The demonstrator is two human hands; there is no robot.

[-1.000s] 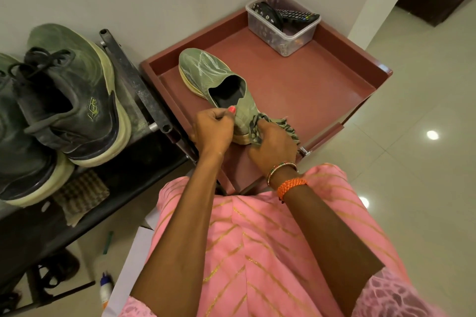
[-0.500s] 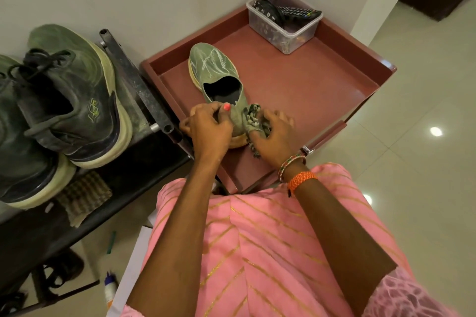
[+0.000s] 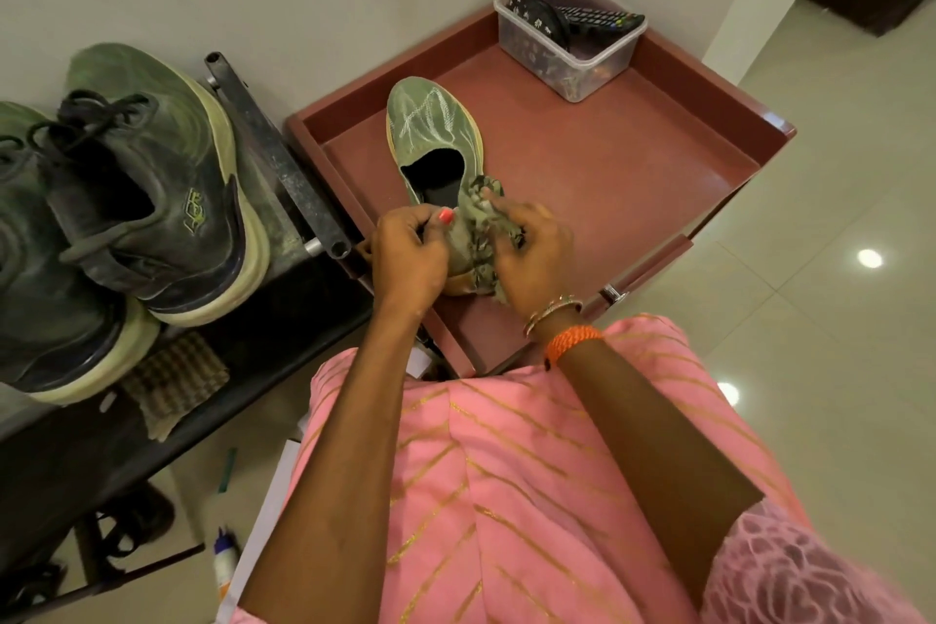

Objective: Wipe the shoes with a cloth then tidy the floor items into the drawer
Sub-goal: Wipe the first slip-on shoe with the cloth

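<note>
Mid-wipe: left hand (image 3: 411,252) gripped green slip-on shoe (image 3: 436,144) at heel inside open drawer (image 3: 633,177); right hand (image 3: 532,254) pinched cloth (image 3: 481,228) against it. At nine o'clock, sneakers (image 3: 152,188) looked unwiped. At seven o'clock, bottle (image 3: 224,561) on floor awaited tidying.

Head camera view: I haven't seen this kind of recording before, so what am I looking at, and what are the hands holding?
The camera sits on a person's head, looking down at their own bare hands. The left hand grips the heel of a green slip-on shoe standing in an open red drawer. The right hand holds a crumpled cloth against the shoe's heel. A clear plastic box with a remote control sits at the drawer's far corner. Dark sneakers rest on a rack to the left.
</note>
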